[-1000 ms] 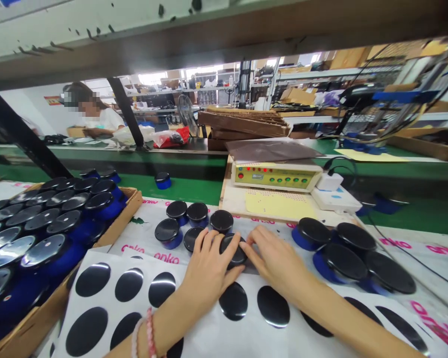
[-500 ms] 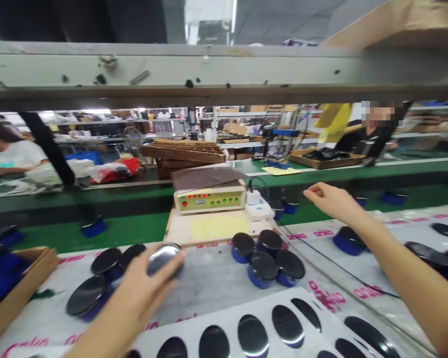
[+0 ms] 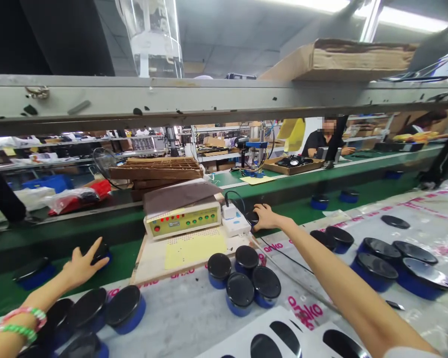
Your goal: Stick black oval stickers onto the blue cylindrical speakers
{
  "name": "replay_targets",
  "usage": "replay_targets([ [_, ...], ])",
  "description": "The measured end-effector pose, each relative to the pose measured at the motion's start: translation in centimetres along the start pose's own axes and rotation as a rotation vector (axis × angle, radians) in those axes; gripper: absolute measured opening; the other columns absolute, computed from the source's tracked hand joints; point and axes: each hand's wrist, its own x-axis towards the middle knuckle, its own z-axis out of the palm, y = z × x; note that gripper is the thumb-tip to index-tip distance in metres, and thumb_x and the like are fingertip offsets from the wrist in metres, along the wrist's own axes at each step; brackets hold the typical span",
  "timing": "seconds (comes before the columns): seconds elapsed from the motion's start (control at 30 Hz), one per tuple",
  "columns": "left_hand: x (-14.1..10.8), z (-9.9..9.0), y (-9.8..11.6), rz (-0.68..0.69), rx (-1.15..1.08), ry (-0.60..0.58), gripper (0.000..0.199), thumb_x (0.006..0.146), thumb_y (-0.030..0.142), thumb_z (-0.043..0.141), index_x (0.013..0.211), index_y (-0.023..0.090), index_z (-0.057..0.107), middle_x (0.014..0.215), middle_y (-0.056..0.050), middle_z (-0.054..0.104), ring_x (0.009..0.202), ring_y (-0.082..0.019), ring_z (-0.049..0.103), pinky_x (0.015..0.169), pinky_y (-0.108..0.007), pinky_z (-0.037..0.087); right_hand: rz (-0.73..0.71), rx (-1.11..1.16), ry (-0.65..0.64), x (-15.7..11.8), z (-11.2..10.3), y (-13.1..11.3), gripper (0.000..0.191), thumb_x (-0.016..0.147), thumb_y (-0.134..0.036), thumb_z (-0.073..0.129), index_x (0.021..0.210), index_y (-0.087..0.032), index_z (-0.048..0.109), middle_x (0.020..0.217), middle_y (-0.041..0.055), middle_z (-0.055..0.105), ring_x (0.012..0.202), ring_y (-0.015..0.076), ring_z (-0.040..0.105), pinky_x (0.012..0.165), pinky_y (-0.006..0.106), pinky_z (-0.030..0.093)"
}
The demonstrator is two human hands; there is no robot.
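My left hand (image 3: 82, 263) is over the green conveyor belt, its thumb and fingers spread at a round blue part with a glossy black top (image 3: 103, 252). The hand partly hides that part, and I cannot tell whether the fingers grip it. Beyond the white plug adapter, my right hand (image 3: 267, 218) has its fingers curled over another round black-topped part (image 3: 252, 218) on the belt. Several more such parts (image 3: 125, 308) stand close together below my left hand. A further cluster (image 3: 240, 291) is on the plastic-covered table in the middle.
A control box (image 3: 182, 220) with lit red lights stands on a board, with the plug adapter (image 3: 236, 223) beside it. A black cable (image 3: 287, 255) crosses the table. Sheets of black ovals (image 3: 242, 343) lie in front. Overhead runs a shelf beam (image 3: 209, 97). A co-worker (image 3: 326, 139) sits across the belt.
My left hand has left a black-topped part on the table and moved out to one on the belt. My right hand has reached a part beside the adapter. The view has swung right.
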Motion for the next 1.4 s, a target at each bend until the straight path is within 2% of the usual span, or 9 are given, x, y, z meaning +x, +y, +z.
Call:
replay_targets([
  [0.17,0.0,-4.6,3.3,0.224,-0.014,0.052,0.044,0.089,0.044,0.039,0.119,0.018,0.056,0.122,-0.013,0.056,0.107,-0.03,0.059,0.088,-0.044,0.048,0.036,-0.005,0.12,-4.0,-2.4,0.4,0.046,0.082,-0.041,0.063,0.119,-0.015,0.054,0.136,0.0117,0.044,0.125,0.0292,0.04,0.104,0.052,0.03],
  [0.33,-4.5,-8.0,9.7,0.526,-0.241,0.124,0.03,0.088,0.044,0.046,0.11,0.03,0.059,0.123,-0.006,0.056,0.109,-0.029,0.055,0.09,-0.049,0.047,0.128,0.024,0.189,-13.4,-5.3,0.9,0.069,0.063,-0.054,0.069,0.116,-0.011,0.058,0.14,0.0159,0.04,0.126,0.0315,0.041,0.104,0.034,0.035],
  [0.5,-8.8,-8.5,18.2,0.68,-0.456,-0.098,0.028,0.09,0.029,0.048,0.116,0.033,0.056,0.125,-0.005,0.053,0.114,-0.025,0.05,0.092,-0.045,0.048,0.278,-0.014,0.134,-20.0,-2.4,0.8,0.062,0.056,-0.052,0.069,0.105,-0.014,0.063,0.131,0.0179,0.05,0.121,0.0358,0.046,0.103,0.041,0.036],
  [0.67,-10.6,-7.4,26.2,0.678,-0.557,-0.411,0.042,0.088,0.034,0.054,0.127,0.021,0.051,0.13,-0.011,0.049,0.117,-0.028,0.048,0.099,-0.043,0.045,0.537,-0.106,0.202,-20.9,-0.3,-0.7,0.063,0.066,-0.037,0.062,0.124,-0.013,0.053,0.141,0.0222,0.037,0.127,0.0512,0.03,0.086,0.07,0.035],
  [0.77,-11.3,-6.0,28.8,0.629,-0.413,-0.431,0.065,0.083,0.037,0.063,0.138,0.012,0.039,0.139,-0.017,0.043,0.118,-0.037,0.046,0.098,-0.052,0.043,0.353,-0.058,0.236,-20.6,-1.0,-3.8,0.062,0.076,-0.038,0.055,0.134,-0.018,0.044,0.143,0.0187,0.037,0.131,0.0445,0.028,0.09,0.068,0.035],
  [0.93,-12.0,-5.2,28.9,0.632,-0.363,-0.419,0.065,0.084,0.031,0.062,0.141,0.012,0.035,0.145,-0.014,0.038,0.121,-0.037,0.045,0.1,-0.053,0.041,-0.12,0.242,0.06,-20.0,-0.9,-10.0,0.061,0.083,-0.046,0.051,0.138,-0.021,0.038,0.132,0.0138,0.05,0.116,0.031,0.051,0.096,0.046,0.042],
  [1.2,-12.0,-7.4,25.2,0.536,-0.636,-0.603,0.056,0.087,0.036,0.056,0.139,0.021,0.038,0.149,-0.011,0.03,0.128,-0.033,0.04,0.106,-0.048,0.037,-0.041,0.179,-0.063,-20.1,-0.4,-9.8,0.056,0.086,-0.037,0.048,0.14,-0.03,0.035,0.122,0.0126,0.05,0.09,0.0267,0.063,0.081,0.043,0.049],
  [1.3,-9.9,-6.3,24.5,0.433,-0.783,-0.472,0.043,0.09,0.022,0.045,0.132,0.021,0.047,0.145,-0.011,0.034,0.131,-0.028,0.037,0.11,-0.047,0.03,-0.048,0.156,-0.016,-19.7,-1.3,-10.1,0.059,0.086,-0.041,0.049,0.141,-0.024,0.034,0.122,0.0139,0.054,0.105,0.0306,0.057,0.089,0.045,0.046],
  [1.4,-7.3,-3.8,24.0,0.43,-0.851,-0.502,0.066,0.073,0.009,0.061,0.135,0.023,0.043,0.147,-0.012,0.031,0.134,-0.031,0.032,0.11,-0.049,0.029,-0.164,0.117,0.098,-17.9,-2.1,-11.3,0.052,0.091,-0.04,0.041,0.139,-0.021,0.038,0.133,0.0146,0.048,0.121,0.0308,0.045,0.099,0.047,0.038],
])
